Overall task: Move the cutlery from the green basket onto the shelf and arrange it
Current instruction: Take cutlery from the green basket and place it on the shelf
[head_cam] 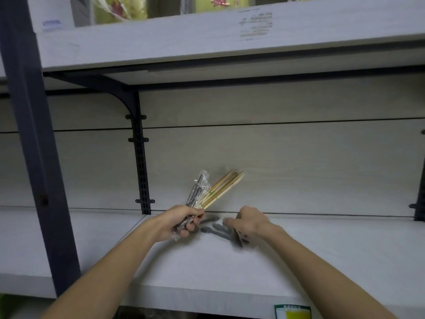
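We see the left hand [181, 223] with its fingers curled around a bundle of cutlery: grey pieces in clear plastic wrap [197, 192] and wooden chopsticks [222, 188], which fan upward and to the right above the shelf [322, 249]. The right hand [249, 221] is low over the shelf board, with its fingers bent around dark grey cutlery [238, 238]; the picture is blurred there, so we cannot tell exactly how it pinches. Between both hands, some grey spoons [212, 227] lie flat on the shelf near the back wall. A green and yellow label [292, 313] hangs on the front edge of the shelf.
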